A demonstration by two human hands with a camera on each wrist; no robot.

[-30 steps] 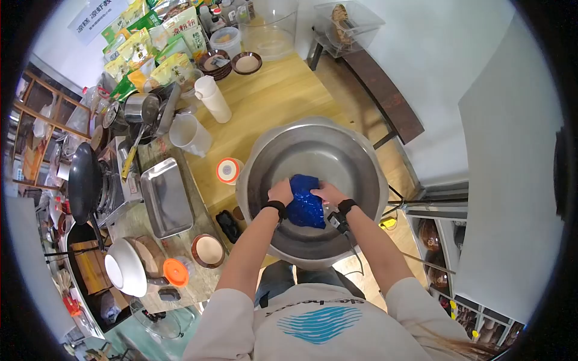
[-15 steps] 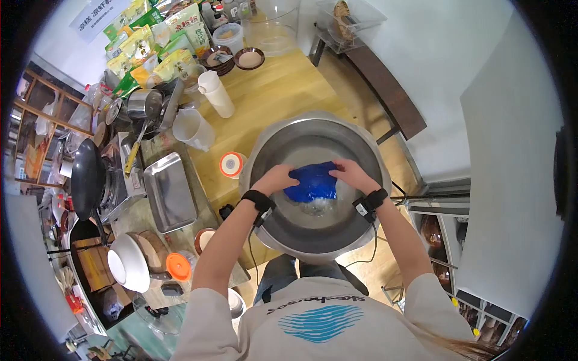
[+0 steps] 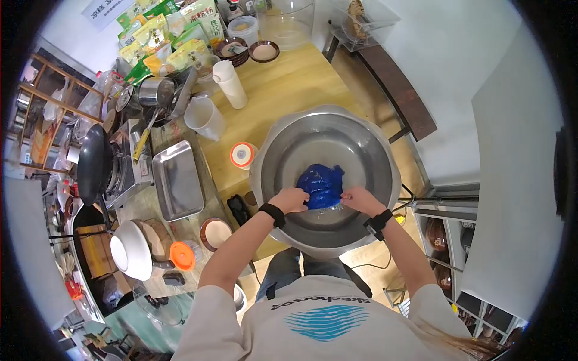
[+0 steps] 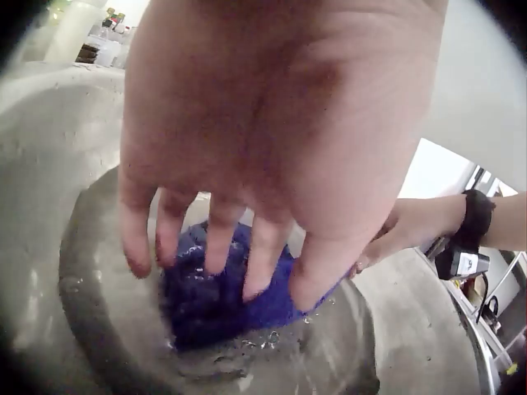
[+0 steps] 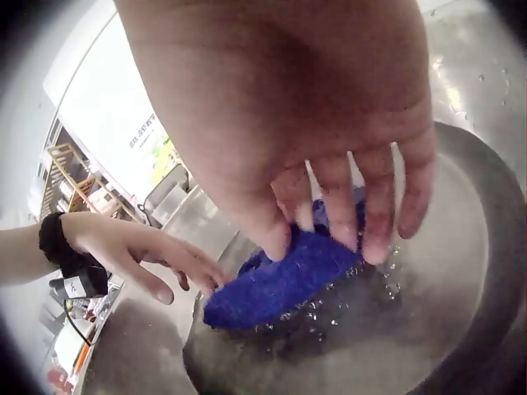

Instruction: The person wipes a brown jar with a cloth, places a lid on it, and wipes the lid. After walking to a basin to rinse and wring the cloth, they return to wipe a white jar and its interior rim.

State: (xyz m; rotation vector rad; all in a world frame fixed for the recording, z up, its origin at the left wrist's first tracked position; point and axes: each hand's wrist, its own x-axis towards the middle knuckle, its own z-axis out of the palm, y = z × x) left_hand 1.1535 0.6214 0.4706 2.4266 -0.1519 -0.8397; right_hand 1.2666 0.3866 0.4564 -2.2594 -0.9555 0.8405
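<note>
A wet blue cloth (image 3: 321, 185) lies bunched in shallow water inside a large metal basin (image 3: 271, 129). My left hand (image 3: 290, 200) is at the cloth's left edge; the left wrist view shows that hand (image 4: 263, 123) with its fingers spread and fairly straight over the cloth (image 4: 218, 309). At the right edge my right hand (image 3: 362, 201) pinches a bit of cloth between thumb and fingers. Seen from the right wrist, the right hand (image 5: 305, 115) has its thumb against the cloth (image 5: 288, 280), its other fingers hanging over it.
Left of the basin stand an orange-rimmed jar (image 3: 242, 155), a plastic jug (image 3: 205, 118) and a white bottle (image 3: 230, 85). Farther left are a metal tray (image 3: 179, 181), a brown bowl (image 3: 216, 233) and a wok (image 3: 94, 164). Food packets (image 3: 153, 36) crowd the table's back.
Both hands have come lower in the basin, toward the body. The cloth, held up flatter between them half a second ago, is now bunched; the left fingers have loosened. The head view has shifted slightly.
</note>
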